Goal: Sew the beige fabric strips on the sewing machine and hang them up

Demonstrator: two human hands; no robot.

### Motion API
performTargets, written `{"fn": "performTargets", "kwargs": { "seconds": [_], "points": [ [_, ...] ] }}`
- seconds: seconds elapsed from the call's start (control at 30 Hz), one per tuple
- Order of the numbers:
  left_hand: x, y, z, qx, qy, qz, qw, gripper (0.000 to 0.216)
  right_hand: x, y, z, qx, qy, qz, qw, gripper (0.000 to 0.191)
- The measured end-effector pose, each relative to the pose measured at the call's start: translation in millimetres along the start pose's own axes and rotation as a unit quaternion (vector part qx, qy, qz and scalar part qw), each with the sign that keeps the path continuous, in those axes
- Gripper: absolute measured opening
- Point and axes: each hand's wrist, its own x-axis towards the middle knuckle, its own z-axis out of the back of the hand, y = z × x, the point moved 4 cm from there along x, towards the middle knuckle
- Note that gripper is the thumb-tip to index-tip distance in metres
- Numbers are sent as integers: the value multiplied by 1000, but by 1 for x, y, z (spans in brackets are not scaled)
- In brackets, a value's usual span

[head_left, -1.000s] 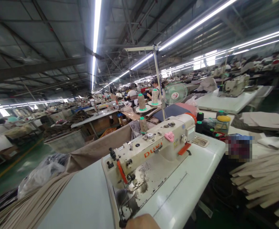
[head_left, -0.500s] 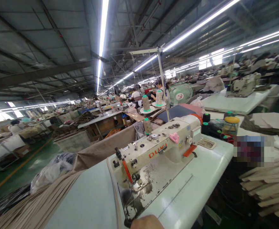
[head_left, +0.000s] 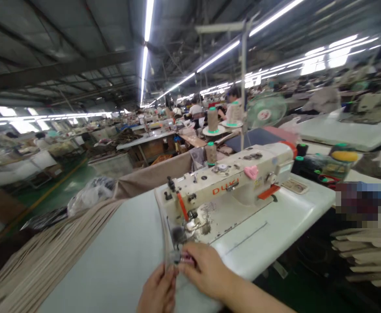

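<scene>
A long, narrow beige fabric strip [head_left: 162, 213] runs down the white table just left of the sewing machine [head_left: 229, 187]. At its near end my left hand [head_left: 157, 289] is closed, thumb and fingers pinching the strip. My right hand [head_left: 206, 269] is wrapped round a small tool with a pinkish handle [head_left: 187, 258]. The tool's grey tip lies at the strip's edge, just above my left fingertips; blur hides its exact kind. Both hands are in front of the machine's needle area [head_left: 190, 226].
A heap of beige strips [head_left: 60, 243] lies along the table's left side. Thread cones [head_left: 213, 119] and a green fan [head_left: 265, 111] stand behind the machine. More beige pieces [head_left: 366, 256] are stacked at the right. Other people work at tables further back.
My left hand has come into view and grips the strip. My right hand now shows more fully, with the pinkish-handled tool at the strip. The camera view has shifted.
</scene>
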Motion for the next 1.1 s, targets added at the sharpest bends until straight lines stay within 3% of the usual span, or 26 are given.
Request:
{"fn": "performTargets", "kwargs": {
  "seconds": [0.13, 0.3, 0.83, 1.1],
  "points": [
    [5, -13, -7, -24, 35, 0, 999, 67, 9, -1, 9, 24, -46, 62, 997, 25],
    [9, -12, -6, -57, 65, 14, 996, 62, 11, -7, 4, 35, -58, 90, 994, 31],
    [10, -6, -5, -70, 95, 23, 993, 65, 13, -3, 2, 36, -25, 97, 994, 28],
    [9, -2, -4, -64, 142, 28, 987, 61, 14, -2, 0, 45, 8, 104, 994, 30]
  ]
}}
